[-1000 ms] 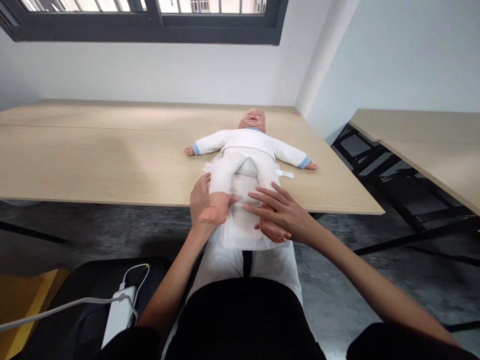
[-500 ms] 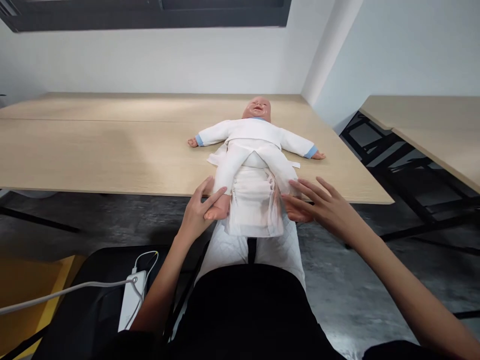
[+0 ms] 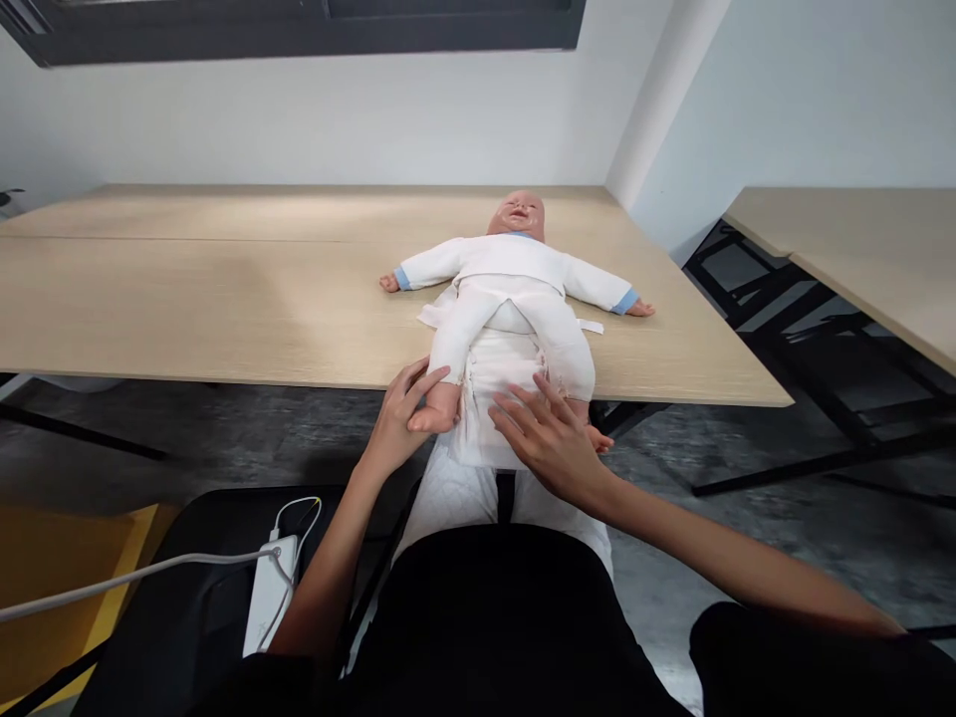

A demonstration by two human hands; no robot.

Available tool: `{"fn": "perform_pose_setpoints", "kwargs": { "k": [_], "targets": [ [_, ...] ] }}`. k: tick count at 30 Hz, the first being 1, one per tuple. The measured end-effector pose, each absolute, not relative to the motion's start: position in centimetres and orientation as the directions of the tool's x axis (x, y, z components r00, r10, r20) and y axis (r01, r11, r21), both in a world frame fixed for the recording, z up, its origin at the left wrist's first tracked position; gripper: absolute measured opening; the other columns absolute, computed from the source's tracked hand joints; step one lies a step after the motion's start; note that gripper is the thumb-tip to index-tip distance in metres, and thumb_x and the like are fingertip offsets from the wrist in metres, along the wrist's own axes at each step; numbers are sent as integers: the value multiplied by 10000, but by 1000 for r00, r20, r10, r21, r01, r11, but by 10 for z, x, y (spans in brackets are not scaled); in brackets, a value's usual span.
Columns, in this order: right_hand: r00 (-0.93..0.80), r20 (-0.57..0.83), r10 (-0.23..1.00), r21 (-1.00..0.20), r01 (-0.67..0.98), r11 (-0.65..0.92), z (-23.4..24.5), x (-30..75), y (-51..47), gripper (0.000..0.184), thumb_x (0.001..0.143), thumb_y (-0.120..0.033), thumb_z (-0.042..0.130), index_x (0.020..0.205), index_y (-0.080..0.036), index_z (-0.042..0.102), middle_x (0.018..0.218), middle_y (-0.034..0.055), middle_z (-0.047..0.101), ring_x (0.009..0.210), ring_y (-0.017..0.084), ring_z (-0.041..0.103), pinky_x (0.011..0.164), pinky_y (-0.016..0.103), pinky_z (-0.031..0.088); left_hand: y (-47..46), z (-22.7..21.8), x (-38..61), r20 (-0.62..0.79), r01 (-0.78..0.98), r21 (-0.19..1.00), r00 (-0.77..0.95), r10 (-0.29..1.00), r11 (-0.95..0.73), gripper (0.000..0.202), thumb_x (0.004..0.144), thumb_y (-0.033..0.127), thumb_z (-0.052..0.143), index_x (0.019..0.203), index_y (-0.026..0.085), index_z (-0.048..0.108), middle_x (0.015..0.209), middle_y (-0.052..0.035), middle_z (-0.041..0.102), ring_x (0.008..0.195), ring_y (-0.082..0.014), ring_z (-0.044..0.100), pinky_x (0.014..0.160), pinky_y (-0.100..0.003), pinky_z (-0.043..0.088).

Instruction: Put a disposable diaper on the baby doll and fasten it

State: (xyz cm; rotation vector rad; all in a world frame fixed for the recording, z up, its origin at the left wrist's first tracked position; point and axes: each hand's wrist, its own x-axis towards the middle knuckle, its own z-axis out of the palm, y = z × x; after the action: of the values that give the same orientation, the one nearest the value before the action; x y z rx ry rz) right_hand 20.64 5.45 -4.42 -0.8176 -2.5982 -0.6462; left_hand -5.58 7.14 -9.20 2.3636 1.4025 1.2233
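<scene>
A baby doll (image 3: pixel 568 349) in white clothes with blue cuffs lies face up on the table, its legs spread toward me and its feet past the edge. Under its bottom a white diaper (image 3: pixel 485 358) is unfolded, its front flap hanging between the legs over my lap. My left hand (image 3: pixel 399 418) is at the doll's foot on the left, fingers apart and touching around the ankle. My right hand (image 3: pixel 557 438) lies across the diaper flap, palm down with fingers spread. It partly hides the flap and the other foot.
The wooden table (image 3: pixel 149 309) stretches left toward the wall. A second table (image 3: pixel 881 259) with black folding legs stands at right. At lower left a white power bank (image 3: pixel 270 595) with cables rests on a black chair (image 3: pixel 179 617), beside a yellow box (image 3: pixel 134 568).
My right hand has moved left from the doll's foot onto the diaper flap. My left hand stays by the other foot.
</scene>
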Motion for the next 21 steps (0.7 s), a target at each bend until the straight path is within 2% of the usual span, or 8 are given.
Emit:
{"fn": "perform_pose_setpoints", "kwargs": {
  "k": [2, 4, 6, 8, 10, 13, 16, 21],
  "targets": [
    [-809, 428, 403, 348, 559, 752, -52, 205, 54, 288, 979, -241, 598, 1235, -176, 713, 1365, 112, 662, 1278, 318, 633, 1191, 554, 482, 72, -93, -55, 585, 673, 481, 231, 777, -562, 542, 918, 318, 678, 1438, 262, 536, 1487, -113, 515, 1398, -271, 515, 1184, -455, 452],
    [-820, 388, 421, 328, 550, 768, -59, 206, 49, 548, 917, -337, 708, 1426, -170, 595, 1542, 139, 505, 1395, 371, 529, 1182, 594, 476, 72, -93, -55, 578, 683, 484, 219, 786, -546, 536, 918, 329, 677, 1431, 254, 542, 1478, -114, 523, 1392, -269, 520, 1186, -451, 447],
    [-804, 360, 473, 297, 579, 759, -69, 207, 45, 797, 865, -293, 756, 1578, -190, 414, 1655, 134, 317, 1494, 395, 398, 1185, 645, 442, 72, -94, -54, 566, 697, 490, 202, 799, -524, 535, 914, 335, 680, 1425, 252, 547, 1472, -113, 528, 1386, -270, 523, 1187, -450, 443],
    [-779, 370, 506, 295, 615, 731, -78, 208, 43, 797, 888, -190, 683, 1611, -227, 348, 1678, 106, 257, 1516, 378, 367, 1177, 669, 434, 71, -94, -53, 559, 702, 498, 190, 807, -510, 542, 904, 338, 692, 1420, 252, 551, 1470, -113, 530, 1383, -274, 525, 1186, -454, 442],
    [-772, 407, 489, 339, 625, 703, -82, 208, 43, 615, 928, -122, 557, 1534, -189, 478, 1634, 121, 362, 1477, 355, 439, 1149, 642, 481, 71, -93, -52, 546, 704, 509, 179, 818, -494, 546, 894, 324, 698, 1416, 256, 554, 1468, -111, 532, 1382, -278, 525, 1183, -461, 443],
    [-794, 457, 400, 399, 585, 706, -69, 210, 44, 382, 947, -89, 444, 1172, -186, 737, 1400, 108, 640, 1326, 311, 601, 1111, 559, 555, 71, -92, -52, 532, 707, 519, 173, 829, -481, 536, 890, 282, 673, 1413, 263, 557, 1461, -106, 536, 1378, -276, 529, 1171, -463, 455],
    [-760, 531, 375, 309, 586, 750, -32, 214, 52, 373, 966, -94, 420, 1019, -257, 751, 1154, 34, 752, 1157, 257, 680, 1178, 539, 502, 72, -93, -52, 544, 707, 505, 184, 819, -495, 509, 908, 253, 620, 1413, 263, 558, 1456, -102, 542, 1376, -265, 530, 1164, -454, 461],
    [-617, 606, 503, 64, 668, 741, 47, 204, 111, 247, 1016, -195, 452, 989, -252, 691, 921, 34, 699, 1054, 236, 637, 1276, 583, 284, 73, -96, -52, 582, 702, 495, 170, 796, -512, 553, 865, 349, 734, 1385, 245, 579, 1446, -112, 558, 1348, -281, 550, 1149, -450, 470]
  ]
}}
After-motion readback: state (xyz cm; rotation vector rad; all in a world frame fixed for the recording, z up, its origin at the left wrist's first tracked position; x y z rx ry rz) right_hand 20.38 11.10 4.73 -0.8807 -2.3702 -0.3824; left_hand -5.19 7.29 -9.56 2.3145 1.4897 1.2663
